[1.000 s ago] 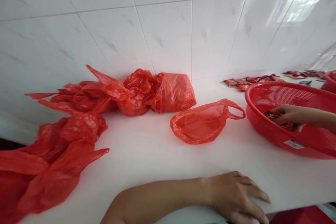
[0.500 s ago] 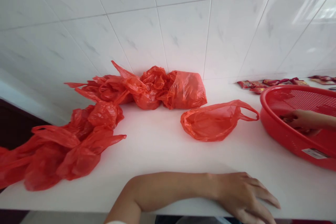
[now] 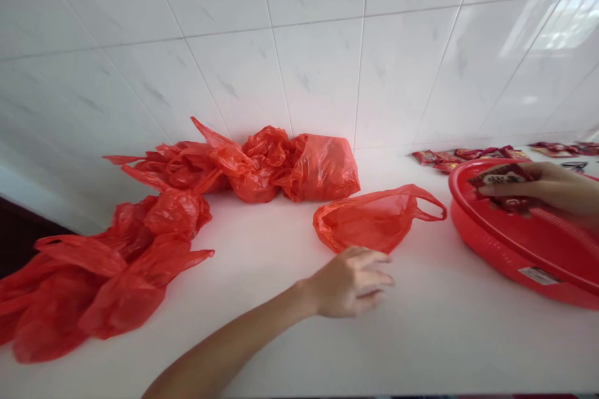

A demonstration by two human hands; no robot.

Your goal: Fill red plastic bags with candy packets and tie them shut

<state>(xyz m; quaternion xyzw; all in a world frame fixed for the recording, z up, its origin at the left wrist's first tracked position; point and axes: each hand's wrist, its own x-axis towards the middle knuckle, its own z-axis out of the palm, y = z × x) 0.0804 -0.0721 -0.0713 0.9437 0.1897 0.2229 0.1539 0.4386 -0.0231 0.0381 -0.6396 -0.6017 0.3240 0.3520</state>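
Observation:
My right hand (image 3: pixel 556 190) grips dark red printed snack packets (image 3: pixel 503 186) above the rim of a red plastic basket (image 3: pixel 496 248) on the right. How many packets it holds I cannot tell. My left hand (image 3: pixel 353 280) is over the white table, fingers apart, holding nothing. It is just in front of an open red plastic bag (image 3: pixel 369 221), close to the bag's near edge. This bag lies with its handle loop pointing right, toward the basket.
Several filled red plastic bags (image 3: pixel 262 168) line the tiled wall, with more bags (image 3: pixel 126 268) along the table's left side. Small red packets (image 3: pixel 456 157) lie behind the basket, and others (image 3: pixel 556 149) farther right. The white table (image 3: pixel 421 336) meets the wall at the back.
My right hand has risen out of the basket with packets in it. My left hand has lifted off the table's front edge and moved up and left to the open bag.

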